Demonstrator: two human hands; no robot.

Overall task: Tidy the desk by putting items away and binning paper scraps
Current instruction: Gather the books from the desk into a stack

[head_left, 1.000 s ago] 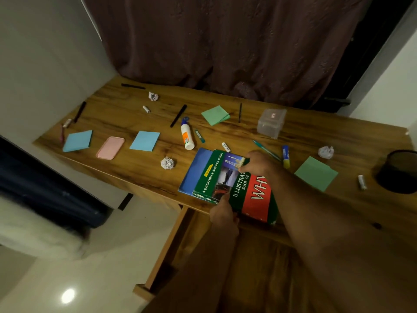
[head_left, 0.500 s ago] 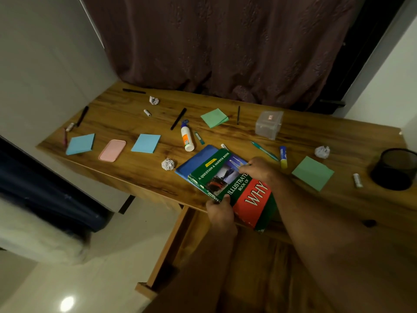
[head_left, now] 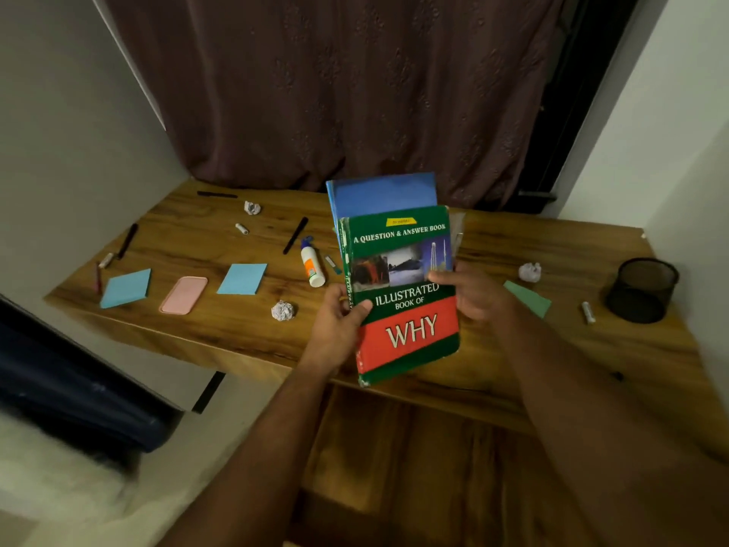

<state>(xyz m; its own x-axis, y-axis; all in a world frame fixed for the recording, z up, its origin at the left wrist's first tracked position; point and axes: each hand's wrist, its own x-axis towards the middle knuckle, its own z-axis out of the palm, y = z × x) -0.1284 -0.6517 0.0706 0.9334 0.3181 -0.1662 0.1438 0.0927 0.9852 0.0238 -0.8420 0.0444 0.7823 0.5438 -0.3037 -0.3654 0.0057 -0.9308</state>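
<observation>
- Both hands grip the books: left hand clamped on the spine edge of the green book, thumb over the cover; right hand closed on the opposite edge, thumb on the front.
- Behind it I hold a blue book, standing higher. Both are upright, lifted clear above the worktop's near edge.
- Risk: the pair is offset, so the blue book could slip out the back if my grip loosens or I tilt them.
- Swinging them low could also knock the glue bottle or the paper ball just beside my left hand.
- Left on the wood: blue notes, a pink case, pens, more scraps, and a mesh cup at far right.
- Room: dim, brown curtain behind, pale walls, an open shelf under the worktop.
</observation>
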